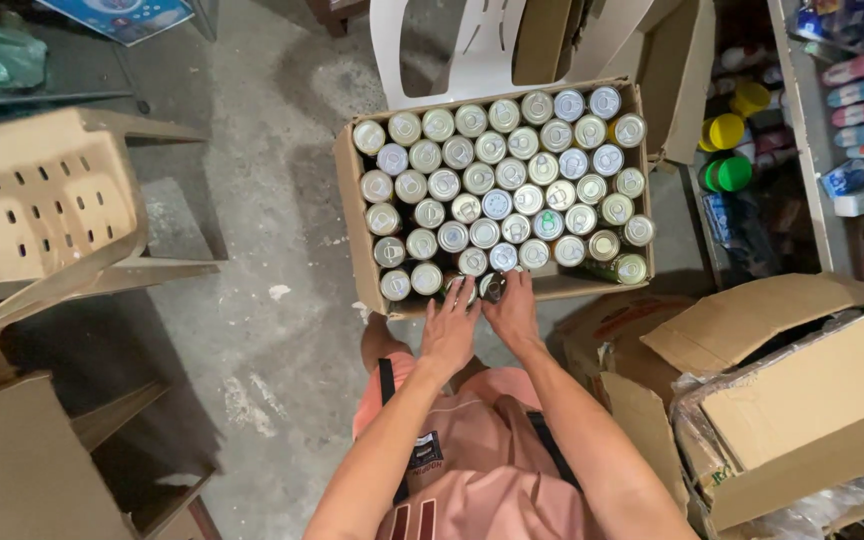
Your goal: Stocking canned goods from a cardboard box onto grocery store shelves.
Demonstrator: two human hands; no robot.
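Note:
An open cardboard box [349,215] stands on a white plastic chair, packed with several rows of upright cans with silver tops [497,175]. Both my hands reach into the box's near row. My left hand [449,325] has its fingers spread over a can at the front edge. Beside it, my right hand [514,308] wraps around a dark can [493,288] there. How firmly each hand grips is partly hidden by the fingers.
A beige plastic chair [47,205] stands at the left on the concrete floor. Opened cardboard boxes [802,400] sit at the right. Shelves with bottles and coloured-lid jars [727,150] run along the right side. More cardboard lies at the lower left.

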